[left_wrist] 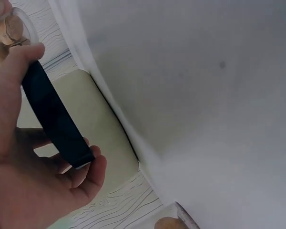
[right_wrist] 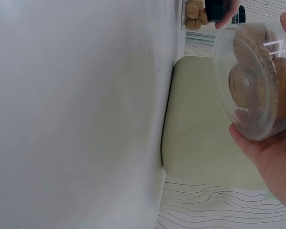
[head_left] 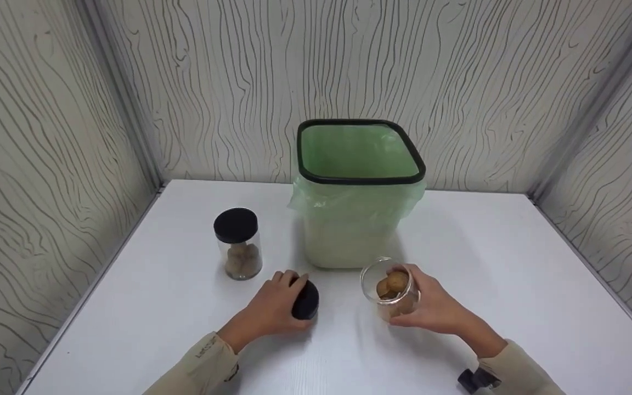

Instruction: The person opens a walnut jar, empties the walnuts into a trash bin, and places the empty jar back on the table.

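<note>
My left hand (head_left: 276, 308) grips a round black lid (head_left: 306, 300) by its rim, thumb on one side and fingers on the other; the left wrist view shows the lid (left_wrist: 55, 114) edge-on. To the right, my right hand (head_left: 435, 303) holds a clear jar (head_left: 398, 307) around its side. The jar has no lid on, and several brown walnuts (head_left: 393, 283) lie inside it. In the right wrist view the jar (right_wrist: 257, 81) is tilted, its base toward the camera and raised off the table. Lid and jar are apart.
A light-coloured bin (head_left: 349, 236) with a green liner bag (head_left: 349, 151) and black rim ring stands behind the hands. Left of it is a second clear jar (head_left: 243, 260), closed with a black lid (head_left: 236, 225) and holding walnuts. Patterned walls (head_left: 228, 82) border the white table (head_left: 146, 307).
</note>
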`<state>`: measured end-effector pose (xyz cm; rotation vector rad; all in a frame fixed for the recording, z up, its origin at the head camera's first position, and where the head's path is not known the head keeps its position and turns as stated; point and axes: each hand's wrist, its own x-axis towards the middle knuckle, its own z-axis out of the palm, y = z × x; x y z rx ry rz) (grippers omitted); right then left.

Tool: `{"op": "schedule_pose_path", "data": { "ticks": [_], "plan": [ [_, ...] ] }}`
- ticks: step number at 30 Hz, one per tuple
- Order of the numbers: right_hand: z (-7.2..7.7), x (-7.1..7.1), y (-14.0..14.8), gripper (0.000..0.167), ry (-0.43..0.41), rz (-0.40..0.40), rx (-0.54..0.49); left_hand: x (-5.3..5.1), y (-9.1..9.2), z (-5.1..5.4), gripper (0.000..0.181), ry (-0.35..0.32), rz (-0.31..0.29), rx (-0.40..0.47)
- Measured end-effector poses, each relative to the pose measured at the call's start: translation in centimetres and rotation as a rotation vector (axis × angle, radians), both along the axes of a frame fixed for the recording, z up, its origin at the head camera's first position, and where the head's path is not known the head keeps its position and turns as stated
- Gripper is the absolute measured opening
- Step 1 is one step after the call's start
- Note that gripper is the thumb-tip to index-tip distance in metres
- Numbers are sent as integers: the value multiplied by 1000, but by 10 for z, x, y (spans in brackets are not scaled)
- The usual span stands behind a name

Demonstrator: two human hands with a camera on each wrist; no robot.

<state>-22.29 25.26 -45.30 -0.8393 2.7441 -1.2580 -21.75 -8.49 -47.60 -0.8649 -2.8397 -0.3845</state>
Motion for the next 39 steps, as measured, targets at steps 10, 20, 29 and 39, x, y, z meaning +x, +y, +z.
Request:
{"op": "schedule_pose_path", "data": {
  "ticks": [10, 20, 29, 39],
  "plan": [
    [0, 1, 5, 91, -12, -13, 13, 0, -14, -9, 84, -130, 6, -86],
    [3, 3, 6, 89, 3, -13, 12, 3, -19, -5, 86, -253, 41, -96],
    [5, 2, 6, 89, 1, 4, 16, 2, -18, -8, 88, -280, 39, -140],
    [6, 3, 5, 86, 3, 7, 7, 7, -16, 0, 92, -288, 40, -175]
  ]
}}
